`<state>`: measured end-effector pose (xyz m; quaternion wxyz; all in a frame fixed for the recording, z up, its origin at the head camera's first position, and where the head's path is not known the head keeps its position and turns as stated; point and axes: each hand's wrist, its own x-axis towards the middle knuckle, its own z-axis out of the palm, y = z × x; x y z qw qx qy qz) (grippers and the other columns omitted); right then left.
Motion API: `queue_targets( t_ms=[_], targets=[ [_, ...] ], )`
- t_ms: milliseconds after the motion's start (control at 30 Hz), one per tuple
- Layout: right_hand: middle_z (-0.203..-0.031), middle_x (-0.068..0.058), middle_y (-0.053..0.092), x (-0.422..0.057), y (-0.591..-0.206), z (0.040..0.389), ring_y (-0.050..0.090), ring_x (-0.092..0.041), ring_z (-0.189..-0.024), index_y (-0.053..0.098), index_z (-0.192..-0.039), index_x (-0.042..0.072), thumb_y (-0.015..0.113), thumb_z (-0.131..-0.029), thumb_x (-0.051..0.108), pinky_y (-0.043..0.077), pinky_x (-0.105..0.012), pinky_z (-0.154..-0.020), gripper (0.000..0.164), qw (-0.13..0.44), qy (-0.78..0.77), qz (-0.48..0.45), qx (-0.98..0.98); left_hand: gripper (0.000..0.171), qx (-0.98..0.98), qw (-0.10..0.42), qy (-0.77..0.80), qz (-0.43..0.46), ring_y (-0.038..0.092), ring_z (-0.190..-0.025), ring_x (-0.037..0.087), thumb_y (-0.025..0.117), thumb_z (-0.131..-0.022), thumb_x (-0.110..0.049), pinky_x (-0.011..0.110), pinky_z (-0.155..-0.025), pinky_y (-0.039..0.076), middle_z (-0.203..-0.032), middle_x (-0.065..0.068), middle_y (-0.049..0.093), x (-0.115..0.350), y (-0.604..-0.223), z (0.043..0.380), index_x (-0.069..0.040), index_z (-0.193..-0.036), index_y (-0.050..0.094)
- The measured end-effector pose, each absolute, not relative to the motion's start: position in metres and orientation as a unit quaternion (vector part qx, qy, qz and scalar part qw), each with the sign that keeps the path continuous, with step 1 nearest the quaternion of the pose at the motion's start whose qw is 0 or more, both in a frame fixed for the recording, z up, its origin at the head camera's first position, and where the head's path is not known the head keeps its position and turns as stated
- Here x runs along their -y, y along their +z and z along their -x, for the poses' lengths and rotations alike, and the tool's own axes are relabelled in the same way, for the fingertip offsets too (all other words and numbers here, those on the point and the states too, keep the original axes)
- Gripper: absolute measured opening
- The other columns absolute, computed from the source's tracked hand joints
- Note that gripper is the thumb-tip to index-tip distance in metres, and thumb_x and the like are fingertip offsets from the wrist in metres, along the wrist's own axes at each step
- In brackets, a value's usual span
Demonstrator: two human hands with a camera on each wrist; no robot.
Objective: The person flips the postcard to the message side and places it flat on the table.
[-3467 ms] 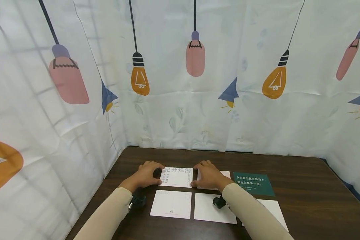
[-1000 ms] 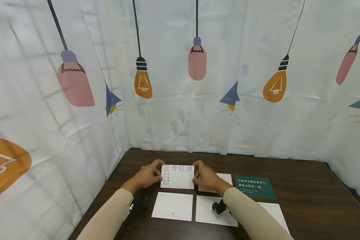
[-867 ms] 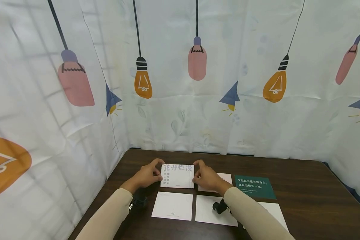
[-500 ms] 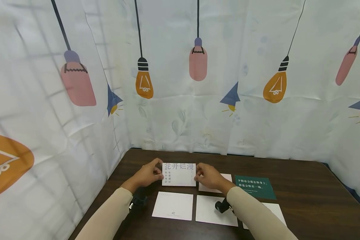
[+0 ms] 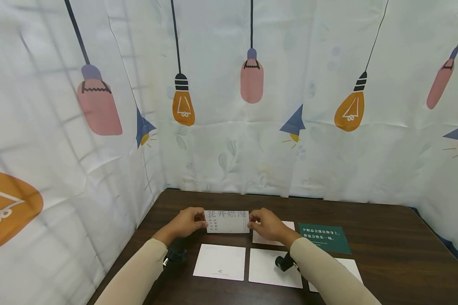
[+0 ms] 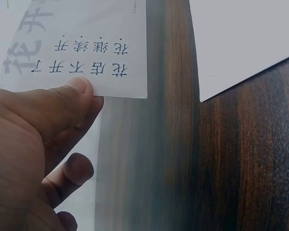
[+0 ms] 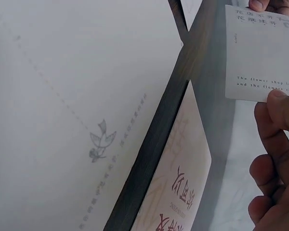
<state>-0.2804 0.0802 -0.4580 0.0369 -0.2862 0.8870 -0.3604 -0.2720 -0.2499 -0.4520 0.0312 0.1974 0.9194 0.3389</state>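
Observation:
Between my two hands is a white postcard (image 5: 227, 222) printed with grey Chinese characters. My left hand (image 5: 185, 223) pinches its left edge; in the left wrist view the thumb (image 6: 79, 86) lies on the printed face while other fingers curl below. On the opposite edge my right hand (image 5: 269, 225) pinches it with thumb and forefinger, as the right wrist view also shows. The postcard (image 7: 260, 55) is held off the table, tilted. Partly hidden behind my right hand lies a pale pink card (image 5: 261, 239) with red lettering.
On the dark wooden table (image 5: 389, 241) lie a green card (image 5: 325, 237) at the right and white cards along the front: one on the left (image 5: 219, 262), one in the middle (image 5: 263, 269), one partly under my right sleeve (image 5: 349, 267). A patterned curtain (image 5: 221, 156) stands behind.
Earlier the postcard lay on the table with my hands at its sides; both hands now pinch it in the air. Since half a second ago its face has tilted and looks shorter.

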Motion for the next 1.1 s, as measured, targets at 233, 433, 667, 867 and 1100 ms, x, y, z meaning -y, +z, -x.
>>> queue_targets(
  t_ms=[233, 433, 667, 867, 1100],
  targets=[
    [-0.092, 0.01, 0.06, -0.0823, -0.4595, 0.2824, 0.047, -0.018, -0.089, 0.07, -0.096, 0.019, 0.067, -0.1, 0.016, 0.041, -0.039, -0.078, 0.006, 0.027, -0.359, 0.301, -0.883, 0.005, -0.918, 0.033, 0.341, -0.2, 0.062, -0.084, 0.012, 0.075, -0.094, -0.014, 0.043, -0.079, 0.049, -0.093, -0.01, 0.071, 0.2511, -0.45, 0.2722, -0.017, -0.096, 0.072],
    [-0.093, 0.011, 0.061, -0.0841, -0.4575, 0.282, 0.049, -0.017, -0.091, 0.072, -0.1, 0.019, 0.065, -0.102, 0.017, 0.045, -0.04, -0.082, 0.007, 0.034, -0.358, 0.298, -0.884, 0.006, -0.916, 0.03, 0.34, -0.212, 0.063, -0.088, 0.011, 0.072, -0.096, -0.018, 0.049, -0.087, 0.046, -0.097, -0.009, 0.071, 0.2539, -0.4507, 0.272, -0.016, -0.102, 0.073],
    [-0.089, 0.008, 0.066, -0.0848, -0.4549, 0.2808, 0.054, -0.016, -0.087, 0.071, -0.097, 0.018, 0.061, -0.104, 0.015, 0.045, -0.04, -0.078, 0.012, 0.046, -0.374, 0.304, -0.875, 0.014, -0.911, 0.041, 0.354, -0.21, 0.065, -0.096, 0.014, 0.067, -0.1, -0.019, 0.049, -0.091, 0.048, -0.105, -0.006, 0.072, 0.2544, -0.452, 0.2712, -0.014, -0.112, 0.072],
    [-0.091, 0.004, 0.068, -0.0847, -0.4542, 0.2793, 0.056, -0.017, -0.09, 0.071, -0.097, 0.015, 0.062, -0.104, 0.015, 0.045, -0.044, -0.081, 0.011, 0.043, -0.376, 0.309, -0.872, 0.005, -0.922, 0.018, 0.33, -0.202, 0.064, -0.095, 0.015, 0.068, -0.099, -0.02, 0.063, -0.099, 0.034, -0.099, -0.01, 0.071, 0.254, -0.4493, 0.2696, -0.02, -0.103, 0.071],
    [-0.095, 0.013, 0.065, -0.0857, -0.4544, 0.2781, 0.056, -0.018, -0.105, 0.075, -0.1, 0.018, 0.066, -0.102, 0.02, 0.046, -0.05, -0.094, 0.009, 0.038, -0.37, 0.302, -0.878, 0.005, -0.924, 0.011, 0.319, -0.212, 0.062, -0.088, 0.01, 0.068, -0.1, -0.026, 0.053, -0.091, 0.034, -0.09, -0.015, 0.068, 0.2551, -0.4489, 0.2686, -0.022, -0.098, 0.069]
  ],
)
